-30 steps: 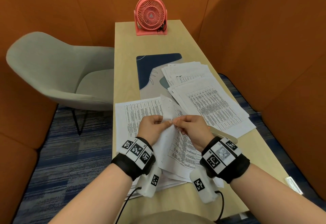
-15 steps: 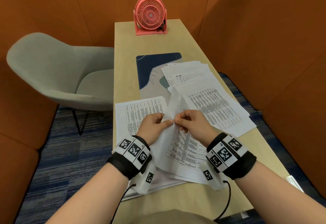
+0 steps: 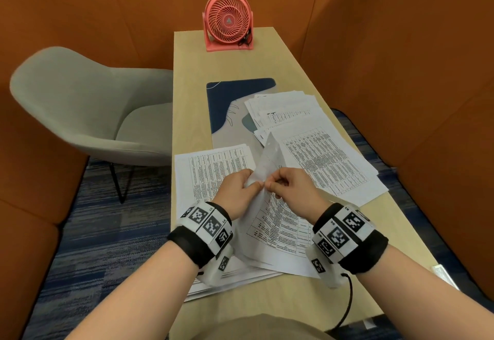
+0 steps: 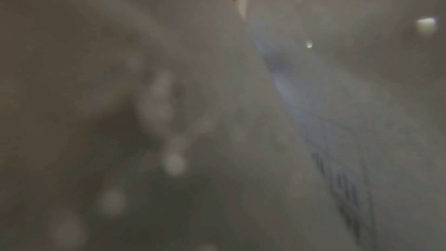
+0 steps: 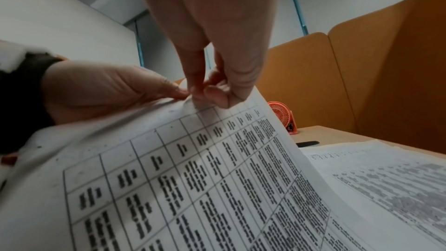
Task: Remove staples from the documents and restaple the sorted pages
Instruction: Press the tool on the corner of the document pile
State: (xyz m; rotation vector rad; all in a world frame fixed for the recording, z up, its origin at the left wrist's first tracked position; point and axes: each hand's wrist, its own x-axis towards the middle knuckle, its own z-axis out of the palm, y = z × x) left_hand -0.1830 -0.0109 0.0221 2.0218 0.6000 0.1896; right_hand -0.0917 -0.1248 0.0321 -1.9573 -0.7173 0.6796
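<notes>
White printed paper, a thin stapled document with tabular text [image 3: 270, 222], raised over the near stack on the pale wooden table [image 3: 187, 93], corner pinched between left hand [image 3: 235, 190] and right hand [image 3: 291, 187]; likely light, floppy, tear-prone, best held beside the unseen staple.

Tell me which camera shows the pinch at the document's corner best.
Right wrist: the fingers of both hands meet close-up at the document corner. The head view shows it small; the left wrist view is only a blur.
</notes>
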